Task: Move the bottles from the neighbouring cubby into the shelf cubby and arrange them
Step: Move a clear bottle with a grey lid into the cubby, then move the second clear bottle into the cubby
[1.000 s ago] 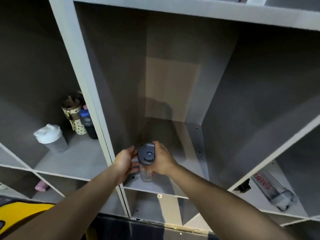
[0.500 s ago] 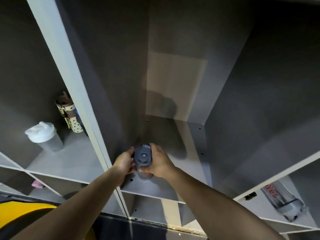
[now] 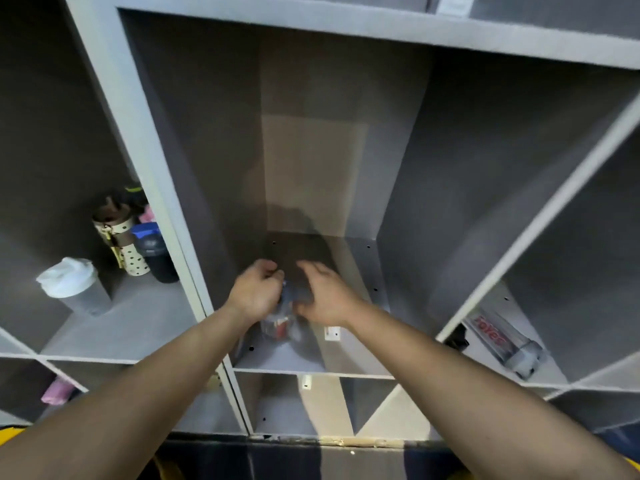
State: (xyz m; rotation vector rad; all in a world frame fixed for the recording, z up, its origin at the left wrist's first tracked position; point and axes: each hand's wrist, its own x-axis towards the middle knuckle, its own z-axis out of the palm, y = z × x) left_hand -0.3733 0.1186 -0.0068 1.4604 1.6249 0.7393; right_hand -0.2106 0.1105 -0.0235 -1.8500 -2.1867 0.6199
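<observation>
A clear bottle (image 3: 280,325) with a dark lid stands on the floor of the middle cubby (image 3: 294,360), near its front left corner. My left hand (image 3: 254,296) curls around its upper left side. My right hand (image 3: 325,296) covers the lid from the right, thumb against the bottle; the lid is mostly hidden and blurred. In the left neighbouring cubby (image 3: 131,327) stand a grey shaker with a white lid (image 3: 71,289), a cream polka-dot bottle (image 3: 121,245) and a dark bottle with a blue lid (image 3: 156,252). More bottles behind them are half hidden.
A clear bottle with red lettering (image 3: 502,341) lies on its side in the right cubby. A pink item (image 3: 57,391) sits in the lower left cubby. A grey divider (image 3: 152,174) separates the left and middle cubbies. The back of the middle cubby holds nothing.
The bottle has gone deeper into the middle cubby and down onto its floor. My right hand's fingers have spread over the lid. The view has shifted.
</observation>
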